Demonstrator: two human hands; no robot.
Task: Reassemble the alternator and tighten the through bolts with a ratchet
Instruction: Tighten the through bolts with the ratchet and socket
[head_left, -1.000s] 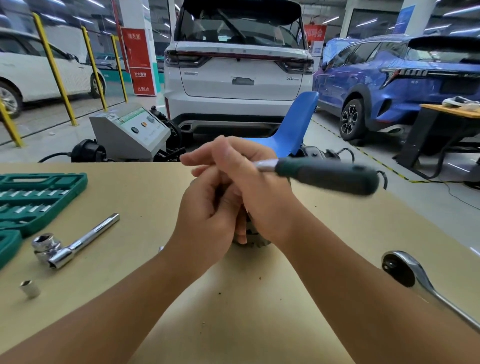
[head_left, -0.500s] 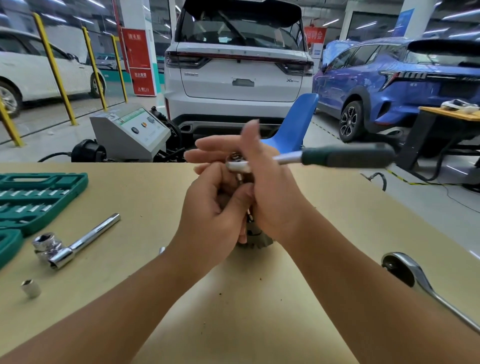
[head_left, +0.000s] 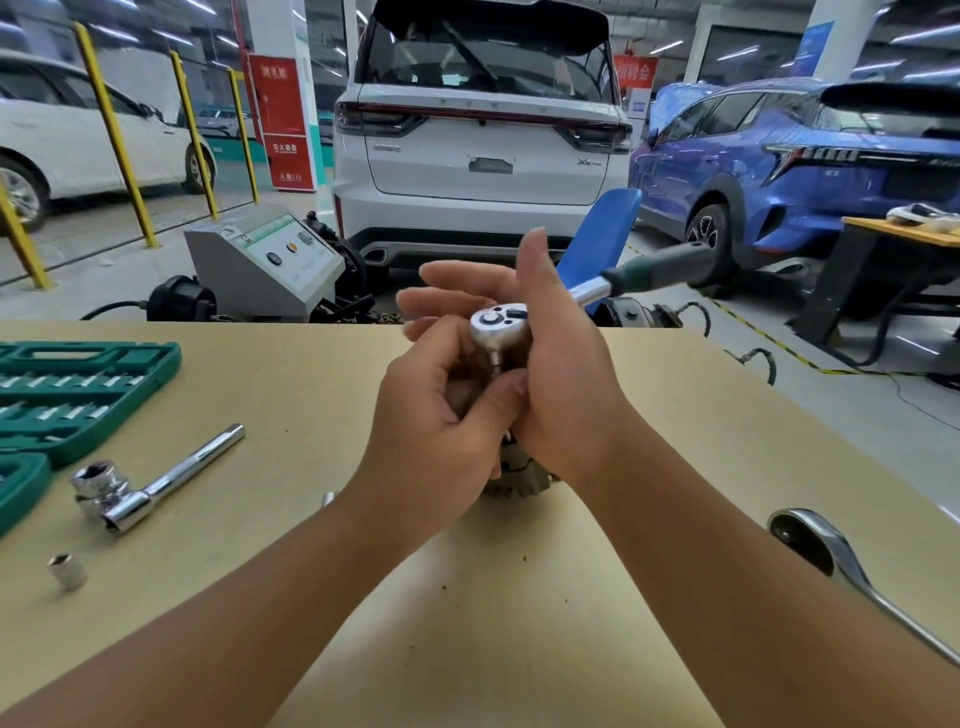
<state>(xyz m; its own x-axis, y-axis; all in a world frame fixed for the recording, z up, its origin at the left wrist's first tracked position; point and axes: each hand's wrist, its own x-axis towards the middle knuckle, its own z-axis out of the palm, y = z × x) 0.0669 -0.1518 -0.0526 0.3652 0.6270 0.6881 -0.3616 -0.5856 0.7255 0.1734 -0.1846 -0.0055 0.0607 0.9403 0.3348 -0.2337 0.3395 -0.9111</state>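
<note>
A: How much of the alternator (head_left: 514, 470) shows?
B: Only a sliver under both hands.
A: The ratchet (head_left: 501, 325) handle?
B: Blurred. The second ratchet (head_left: 831, 558) and the case (head_left: 78, 384) are cut off by the edges.

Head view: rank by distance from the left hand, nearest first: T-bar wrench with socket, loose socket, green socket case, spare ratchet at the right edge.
From the left hand:
1. T-bar wrench with socket, on the table to its left.
2. Green socket case, far left, and loose socket, front left: too close to call.
3. Spare ratchet, right edge, beyond the right arm.
</note>
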